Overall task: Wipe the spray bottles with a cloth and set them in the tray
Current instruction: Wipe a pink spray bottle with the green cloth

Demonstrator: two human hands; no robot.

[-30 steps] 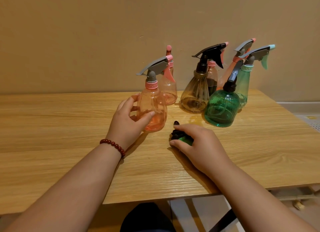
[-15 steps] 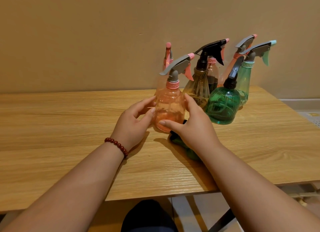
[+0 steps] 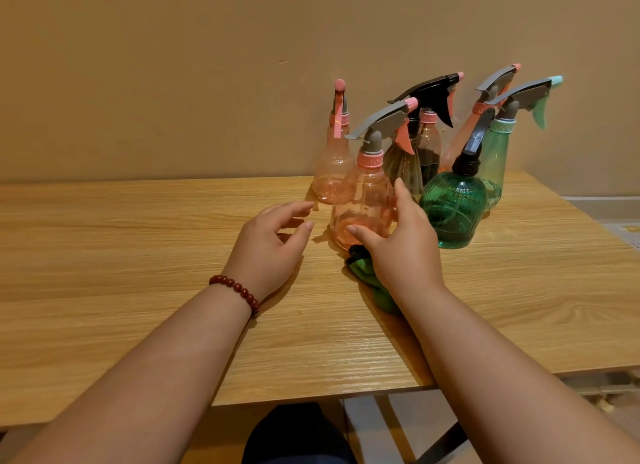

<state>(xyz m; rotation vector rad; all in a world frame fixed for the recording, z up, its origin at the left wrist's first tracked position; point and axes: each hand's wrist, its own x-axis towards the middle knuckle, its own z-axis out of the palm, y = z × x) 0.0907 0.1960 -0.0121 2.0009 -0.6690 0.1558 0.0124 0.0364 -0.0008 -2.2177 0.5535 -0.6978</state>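
A pink spray bottle (image 3: 363, 200) with a grey trigger head stands on the wooden table (image 3: 138, 256) in front of the other bottles. My right hand (image 3: 398, 245) wraps its lower right side, thumb across the front. A green cloth (image 3: 363, 276) lies on the table under that hand and wrist, partly hidden. My left hand (image 3: 273, 245), with a red bead bracelet, hovers just left of the bottle, fingers apart and off it. Behind stand another pink bottle (image 3: 330, 173), a brown bottle with a black head (image 3: 405, 162), a round green bottle (image 3: 453, 211) and a tall pale green bottle (image 3: 495, 166).
A beige wall rises directly behind the bottles. The table's front edge runs near my forearms, with a dark seat or knee (image 3: 294, 436) below it. The table's right edge lies just beyond the green bottles. No tray is in view.
The pink bottle slid right toward the group. My right hand left the cloth and took the bottle's side. My left hand has come off the bottle and drawn back to the left.
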